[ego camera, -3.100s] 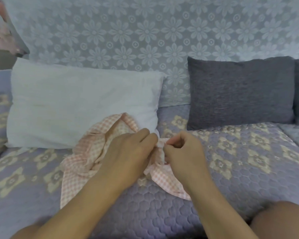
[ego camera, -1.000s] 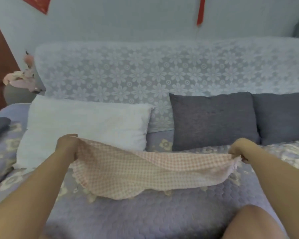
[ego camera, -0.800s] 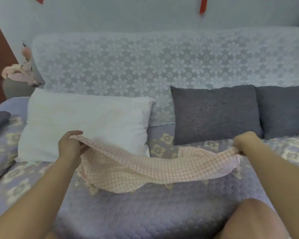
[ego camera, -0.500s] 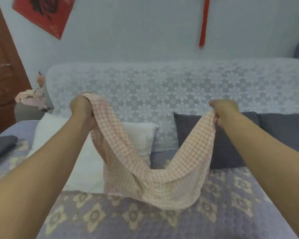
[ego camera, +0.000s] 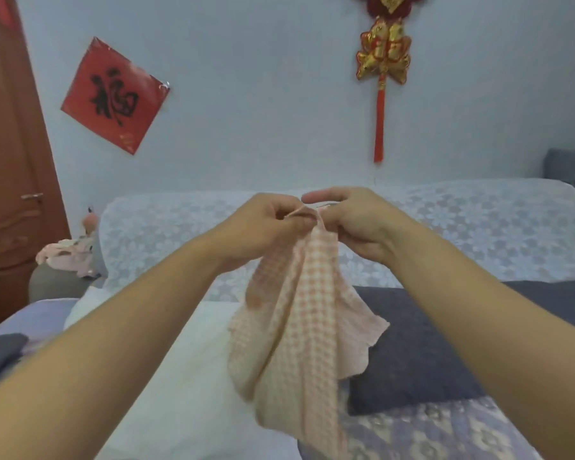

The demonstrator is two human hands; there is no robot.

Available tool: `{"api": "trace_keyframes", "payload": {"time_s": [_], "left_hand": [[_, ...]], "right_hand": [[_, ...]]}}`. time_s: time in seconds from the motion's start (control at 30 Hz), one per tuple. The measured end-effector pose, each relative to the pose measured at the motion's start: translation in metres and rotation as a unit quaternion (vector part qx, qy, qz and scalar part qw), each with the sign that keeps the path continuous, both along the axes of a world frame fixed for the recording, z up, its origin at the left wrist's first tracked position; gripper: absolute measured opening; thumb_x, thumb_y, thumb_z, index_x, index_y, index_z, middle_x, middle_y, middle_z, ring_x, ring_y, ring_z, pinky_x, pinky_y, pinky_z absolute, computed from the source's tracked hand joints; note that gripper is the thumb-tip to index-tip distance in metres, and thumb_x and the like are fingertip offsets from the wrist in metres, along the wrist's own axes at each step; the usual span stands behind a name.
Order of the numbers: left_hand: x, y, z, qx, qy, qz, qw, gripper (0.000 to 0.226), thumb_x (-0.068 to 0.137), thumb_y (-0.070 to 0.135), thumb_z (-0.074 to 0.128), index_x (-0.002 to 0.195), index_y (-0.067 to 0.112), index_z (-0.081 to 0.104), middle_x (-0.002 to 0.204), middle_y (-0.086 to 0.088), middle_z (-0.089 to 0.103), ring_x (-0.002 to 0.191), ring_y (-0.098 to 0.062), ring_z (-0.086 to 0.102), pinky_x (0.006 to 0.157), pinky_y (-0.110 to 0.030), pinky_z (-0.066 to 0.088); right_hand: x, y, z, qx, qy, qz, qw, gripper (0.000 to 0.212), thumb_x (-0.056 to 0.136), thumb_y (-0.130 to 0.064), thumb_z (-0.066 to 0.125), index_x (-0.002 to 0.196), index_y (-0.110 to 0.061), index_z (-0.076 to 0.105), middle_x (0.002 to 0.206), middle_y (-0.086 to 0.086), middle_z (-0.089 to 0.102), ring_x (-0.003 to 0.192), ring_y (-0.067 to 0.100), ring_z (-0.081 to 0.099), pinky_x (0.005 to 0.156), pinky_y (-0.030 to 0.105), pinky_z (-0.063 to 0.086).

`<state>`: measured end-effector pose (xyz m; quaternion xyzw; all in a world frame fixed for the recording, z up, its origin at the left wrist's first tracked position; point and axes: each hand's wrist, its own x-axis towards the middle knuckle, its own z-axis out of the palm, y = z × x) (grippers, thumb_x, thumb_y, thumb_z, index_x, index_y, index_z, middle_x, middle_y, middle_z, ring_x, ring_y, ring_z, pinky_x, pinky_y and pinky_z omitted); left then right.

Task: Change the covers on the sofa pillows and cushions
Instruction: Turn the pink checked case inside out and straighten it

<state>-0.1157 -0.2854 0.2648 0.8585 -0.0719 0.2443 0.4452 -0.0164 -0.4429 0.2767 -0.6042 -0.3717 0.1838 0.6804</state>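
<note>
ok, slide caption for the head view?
Both hands pinch the checked pillow cover together, hanging above the bare white pillow.

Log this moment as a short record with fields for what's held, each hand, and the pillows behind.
held: pink-and-white checked fabric pillow cover, hanging folded above the sofa
left hand: pinches the cover's top edge
right hand: pinches the same edge, beside the left
bare pillow: white uncovered pillow, below left
covered cushion: dark grey fabric cushion, below right

A red paper square and a red-gold knot ornament hang on the wall beside a brown door.
</note>
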Motion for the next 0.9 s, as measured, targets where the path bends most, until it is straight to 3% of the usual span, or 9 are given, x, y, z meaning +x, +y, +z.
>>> {"api": "trace_keyframes", "payload": {"time_s": [0.1,0.27,0.37,0.47,0.67,0.77,0.9], "left_hand": [[-0.001,-0.002,-0.013,-0.080,-0.027,-0.014,0.996,0.015,0.086,0.005,0.077,0.086,0.017,0.068,0.083,-0.009,0.069,0.079,-0.021,0.065,0.075,-0.035,0.050],[-0.008,0.004,-0.025,-0.094,0.018,-0.040,0.995,0.028,0.081,0.009,0.081,0.100,0.021,0.064,0.078,-0.007,0.055,0.079,-0.024,0.055,0.079,-0.042,0.045],[-0.010,0.001,-0.026,-0.076,0.034,-0.042,0.996,0.031,0.086,0.013,0.080,0.111,0.027,0.068,0.076,-0.010,0.047,0.079,-0.026,0.050,0.080,-0.044,0.045],[-0.013,-0.002,-0.024,-0.082,0.068,-0.054,0.993,0.030,0.088,0.017,0.079,0.113,0.030,0.069,0.082,-0.012,0.043,0.083,-0.029,0.045,0.081,-0.045,0.042],[-0.016,-0.009,-0.027,-0.093,0.087,-0.033,0.991,0.033,0.084,0.020,0.083,0.111,0.031,0.068,0.087,-0.011,0.050,0.084,-0.027,0.050,0.078,-0.041,0.041],[-0.017,-0.008,-0.034,-0.100,0.097,-0.042,0.989,0.037,0.083,0.024,0.084,0.115,0.032,0.069,0.093,-0.015,0.057,0.087,-0.028,0.059,0.082,-0.042,0.047],[-0.020,-0.009,-0.042,-0.096,0.088,-0.041,0.991,0.031,0.084,0.028,0.082,0.113,0.020,0.074,0.089,-0.016,0.053,0.085,-0.028,0.052,0.082,-0.044,0.042]], "right_hand": [[-0.003,-0.009,-0.008,0.026,0.061,0.055,0.996,0.038,0.086,0.020,0.057,0.119,0.002,0.064,0.110,0.030,0.069,0.093,0.033,0.071,0.078,0.037,0.062],[-0.006,-0.020,-0.022,-0.002,0.071,0.109,0.992,0.041,0.087,0.021,0.054,0.123,0.002,0.062,0.117,0.022,0.070,0.111,0.029,0.069,0.087,0.031,0.059],[-0.011,-0.022,-0.030,-0.022,0.025,0.066,0.997,0.036,0.086,0.015,0.063,0.119,0.002,0.064,0.111,0.020,0.073,0.107,0.030,0.070,0.089,0.033,0.059],[-0.018,-0.023,-0.037,-0.005,-0.002,0.013,1.000,0.028,0.084,0.009,0.069,0.111,0.001,0.066,0.102,0.017,0.076,0.097,0.027,0.074,0.081,0.030,0.061],[-0.029,-0.018,-0.048,0.083,-0.051,-0.083,0.992,0.019,0.083,0.002,0.075,0.099,-0.005,0.068,0.085,0.009,0.077,0.078,0.019,0.075,0.068,0.026,0.058],[-0.029,-0.014,-0.050,0.092,-0.131,-0.117,0.980,0.012,0.082,-0.003,0.079,0.089,-0.011,0.074,0.079,0.007,0.076,0.075,0.017,0.074,0.067,0.025,0.057],[-0.031,-0.010,-0.053,0.085,-0.222,-0.087,0.968,0.010,0.082,0.000,0.076,0.083,-0.010,0.077,0.078,0.002,0.075,0.075,0.011,0.071,0.070,0.022,0.054]]}}
